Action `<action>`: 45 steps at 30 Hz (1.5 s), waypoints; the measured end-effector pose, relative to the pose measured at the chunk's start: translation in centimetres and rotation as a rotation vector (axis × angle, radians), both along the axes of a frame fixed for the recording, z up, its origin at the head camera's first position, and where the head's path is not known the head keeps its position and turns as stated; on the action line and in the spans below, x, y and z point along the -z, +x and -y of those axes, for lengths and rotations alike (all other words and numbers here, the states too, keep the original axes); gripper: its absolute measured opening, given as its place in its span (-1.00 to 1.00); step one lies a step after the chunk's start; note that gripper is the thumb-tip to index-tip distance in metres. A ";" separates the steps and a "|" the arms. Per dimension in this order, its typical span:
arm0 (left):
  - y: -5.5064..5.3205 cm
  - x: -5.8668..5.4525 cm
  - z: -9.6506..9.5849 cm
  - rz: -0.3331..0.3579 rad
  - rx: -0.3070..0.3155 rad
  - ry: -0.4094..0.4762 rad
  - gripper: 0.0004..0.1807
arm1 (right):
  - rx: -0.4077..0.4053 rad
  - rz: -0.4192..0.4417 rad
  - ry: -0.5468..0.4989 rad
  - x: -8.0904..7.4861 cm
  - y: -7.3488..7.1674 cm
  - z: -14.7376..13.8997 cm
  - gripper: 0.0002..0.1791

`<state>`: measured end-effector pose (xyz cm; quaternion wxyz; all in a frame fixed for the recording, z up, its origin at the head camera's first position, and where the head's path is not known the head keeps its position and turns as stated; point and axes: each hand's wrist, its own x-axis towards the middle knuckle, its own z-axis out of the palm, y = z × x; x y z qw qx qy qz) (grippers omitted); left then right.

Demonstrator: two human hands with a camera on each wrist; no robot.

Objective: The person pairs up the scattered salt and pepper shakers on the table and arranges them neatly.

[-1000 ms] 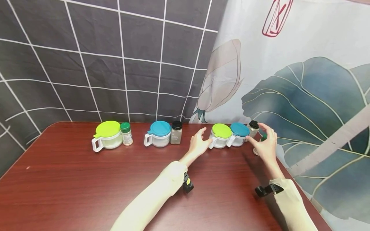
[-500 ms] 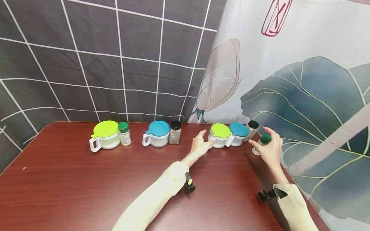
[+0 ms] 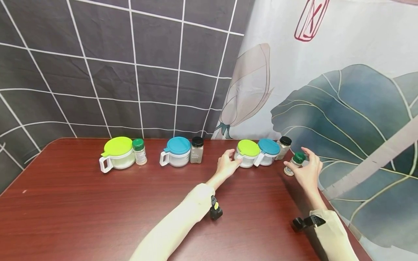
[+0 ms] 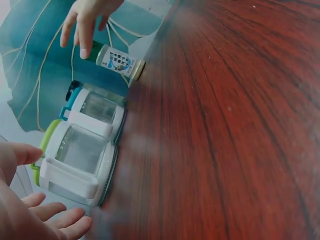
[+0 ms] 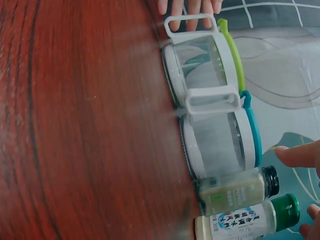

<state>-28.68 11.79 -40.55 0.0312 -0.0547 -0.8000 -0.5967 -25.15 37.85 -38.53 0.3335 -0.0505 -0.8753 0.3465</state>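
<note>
In the head view my right hand [image 3: 308, 171] is spread around the green-capped seasoning bottle [image 3: 294, 164] at the right end of the row, thumb on one side and fingers on the other. The right wrist view shows its thumb [image 5: 297, 154] apart from the bottles, level with the blue lid. My left hand [image 3: 226, 164] reaches beside the lime-lidded jar [image 3: 248, 153], fingers spread around its white handle [image 4: 67, 178]. The left wrist view has its thumb at the lime lid [image 4: 49, 136]. A blue-lidded jar [image 3: 269, 152] and a black-capped bottle [image 3: 283, 148] stand between the hands.
Further left stand another blue-lidded jar [image 3: 176, 152] with a black-capped bottle [image 3: 196, 150], then a larger lime-lidded jar [image 3: 118, 153] with a green-capped bottle [image 3: 139, 152]. All line the back of the reddish-brown table [image 3: 98, 210], against hanging cloths [image 3: 156, 83].
My right hand has shifted right and toward me, from beside the black-capped bottle, uncovering more of the green-capped one. My left hand stays by the lime-lidded jar. The head view turned slightly right.
</note>
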 end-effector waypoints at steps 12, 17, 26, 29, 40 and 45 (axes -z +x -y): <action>-0.2 0.5 -0.5 0.002 0.002 -0.031 -0.56 | 0.037 0.099 -0.121 1.0 -0.5 -1.1 -0.08; -0.4 0.6 -0.6 0.002 0.001 -0.039 -0.59 | 0.042 0.163 -0.165 1.1 -0.8 -1.3 -0.05; -0.1 0.7 -0.6 0.004 -0.004 -0.032 -0.65 | 0.017 0.193 -0.213 1.6 -1.5 -1.4 -0.13; -0.1 0.7 -0.5 0.000 -0.005 -0.044 -0.67 | 0.015 0.183 -0.215 1.7 -1.6 -1.4 -0.18; -0.4 0.9 -0.1 -0.004 -0.042 -0.061 -0.64 | 0.022 0.162 -0.248 1.7 -1.7 -1.3 -0.30; -0.4 1.0 0.2 -0.022 -0.065 -0.075 -0.61 | 0.041 0.160 -0.228 1.8 -1.8 -1.4 -0.32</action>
